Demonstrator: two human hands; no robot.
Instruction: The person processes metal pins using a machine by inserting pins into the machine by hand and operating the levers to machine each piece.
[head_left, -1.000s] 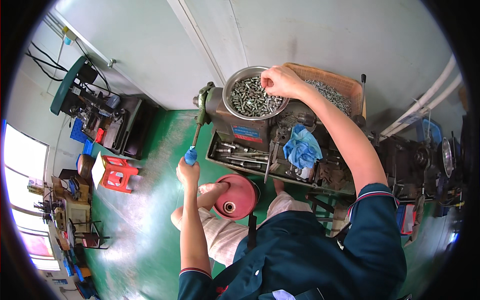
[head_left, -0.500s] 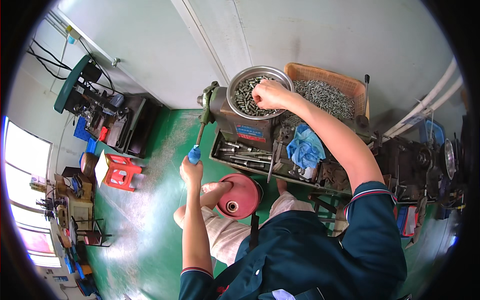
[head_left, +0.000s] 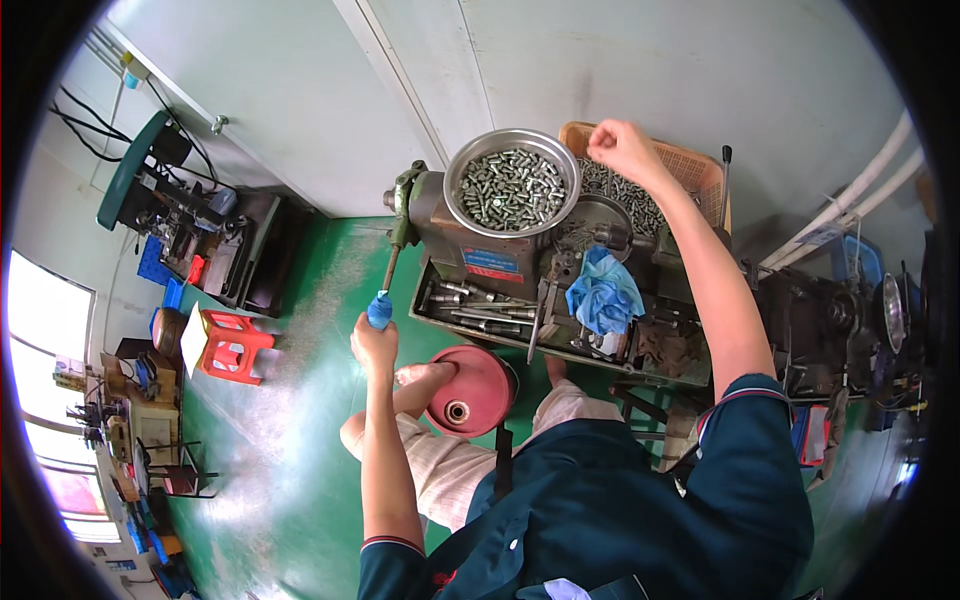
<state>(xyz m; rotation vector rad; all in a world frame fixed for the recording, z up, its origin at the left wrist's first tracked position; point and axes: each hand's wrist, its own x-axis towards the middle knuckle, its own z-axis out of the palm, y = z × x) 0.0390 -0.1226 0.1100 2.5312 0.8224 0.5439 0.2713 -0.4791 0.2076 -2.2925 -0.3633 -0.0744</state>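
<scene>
My left hand (head_left: 374,345) is wrapped round the end of a lever (head_left: 386,285) on the machine, just under its blue-wrapped grip (head_left: 380,310). The lever slants down from a pivot at the left end of the green-grey bench machine (head_left: 470,245). On top of that machine sits a round steel bowl (head_left: 452,200) full of small metal bolt-like parts (head_left: 511,190). My right hand (head_left: 625,150) is up over the orange plastic basket (head_left: 705,175), its fingers pinched together. Whatever they hold, if anything, is too small to make out. More small metal parts (head_left: 648,212) fill the basket.
A tray of sockets and rods (head_left: 490,310) runs below the machine. A crumpled blue cloth (head_left: 605,290) lies on the machine bed. Beneath stands a red drum (head_left: 470,385). An orange stool (head_left: 235,345) and a drill press (head_left: 150,170) are to the left. A pale wall (head_left: 620,60) rises behind.
My right hand has left the steel bowl and moved right, over the basket. My left hand keeps its hold on the lever. The view has shifted slightly.
</scene>
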